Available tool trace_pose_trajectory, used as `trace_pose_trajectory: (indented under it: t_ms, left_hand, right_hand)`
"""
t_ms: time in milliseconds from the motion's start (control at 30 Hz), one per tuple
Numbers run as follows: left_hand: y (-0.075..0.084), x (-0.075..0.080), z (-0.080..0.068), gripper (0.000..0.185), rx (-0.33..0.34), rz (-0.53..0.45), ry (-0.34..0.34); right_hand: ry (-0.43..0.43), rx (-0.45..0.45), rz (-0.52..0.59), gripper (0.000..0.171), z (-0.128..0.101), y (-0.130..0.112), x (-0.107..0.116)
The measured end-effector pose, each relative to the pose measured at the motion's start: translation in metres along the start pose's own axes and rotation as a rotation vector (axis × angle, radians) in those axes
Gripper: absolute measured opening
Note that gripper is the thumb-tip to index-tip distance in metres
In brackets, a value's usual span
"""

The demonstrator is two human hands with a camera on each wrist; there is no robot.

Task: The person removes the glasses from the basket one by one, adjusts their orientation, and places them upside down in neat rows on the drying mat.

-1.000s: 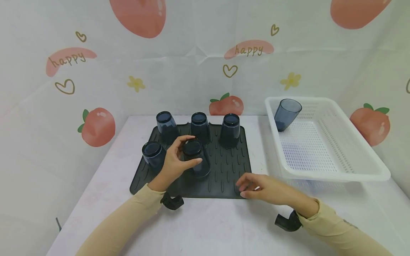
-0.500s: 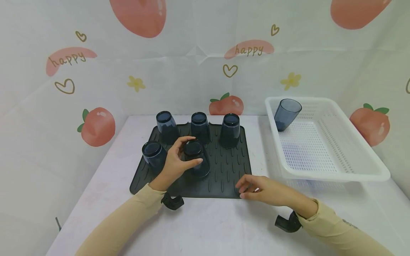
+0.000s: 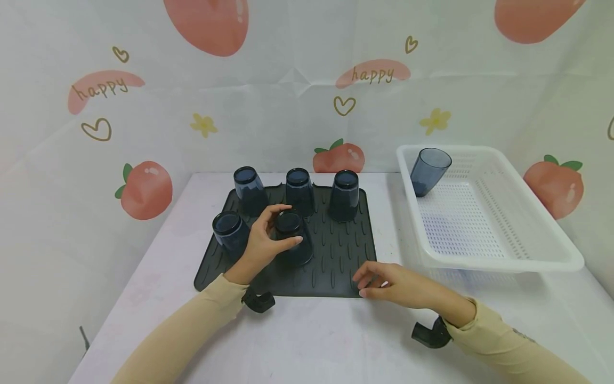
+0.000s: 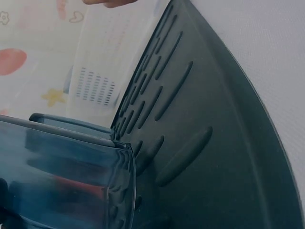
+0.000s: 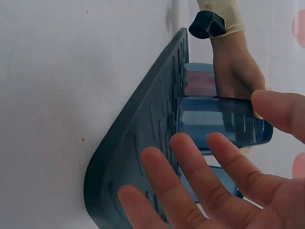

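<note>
In the head view, my left hand (image 3: 261, 242) curves its thumb and fingers around the raised base of a blue tinted drinking glass (image 3: 289, 224). That glass is upside down, its mouth on the black ridged drying mat (image 3: 336, 272). The left wrist view shows the lower wall of a glass (image 4: 57, 176) close up, standing on the mat. My right hand (image 3: 400, 285) is by the mat's front right corner with loosely bent fingers and nothing in its grasp. From the right wrist camera, its fingers (image 5: 190, 167) appear spread in front of the glasses.
Three upturned glasses line the mat's back edge, the rightmost glass (image 3: 344, 197) among them. Another upturned glass (image 3: 230, 232) stands left of my left hand. On the right, a white plastic basket (image 3: 503, 265) contains one leaning glass (image 3: 430, 170). A patterned cloth (image 3: 288, 122) hangs behind the table.
The held glass has shifted very slightly left at its lower end, with the left hand still around it. Both hands are otherwise almost still.
</note>
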State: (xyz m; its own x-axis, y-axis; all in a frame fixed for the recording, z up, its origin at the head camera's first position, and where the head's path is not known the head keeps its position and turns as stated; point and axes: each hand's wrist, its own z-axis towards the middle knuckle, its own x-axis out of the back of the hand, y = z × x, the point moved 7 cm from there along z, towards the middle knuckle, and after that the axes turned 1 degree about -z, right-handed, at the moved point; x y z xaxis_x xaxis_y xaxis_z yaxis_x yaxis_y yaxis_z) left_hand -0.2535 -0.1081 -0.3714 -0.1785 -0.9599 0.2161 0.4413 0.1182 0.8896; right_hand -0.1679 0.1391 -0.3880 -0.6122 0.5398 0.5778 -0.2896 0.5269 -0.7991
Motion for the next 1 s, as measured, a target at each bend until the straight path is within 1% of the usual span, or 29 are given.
trace_pose_trajectory:
  t_ms: [400,600,800,1000]
  left_hand:
    - [-0.006,0.0,0.001,0.067,0.021,-0.014,-0.005]
    - [-0.006,0.0,0.001,0.066,0.022,-0.016,-0.008]
    - [-0.01,0.001,0.003,0.066,0.029,-0.01,-0.019]
    - [-0.01,-0.001,0.003,0.066,0.056,-0.015,-0.037]
  right_hand:
    - [0.013,0.003,0.004,0.03,0.001,0.003,0.0]
    - [0.006,-0.005,0.01,0.03,0.001,0.003,0.001]
    - [0.0,-0.012,0.023,0.031,0.001,0.0,0.001]
    - [-0.008,-0.028,0.035,0.03,0.002,0.0,0.0]
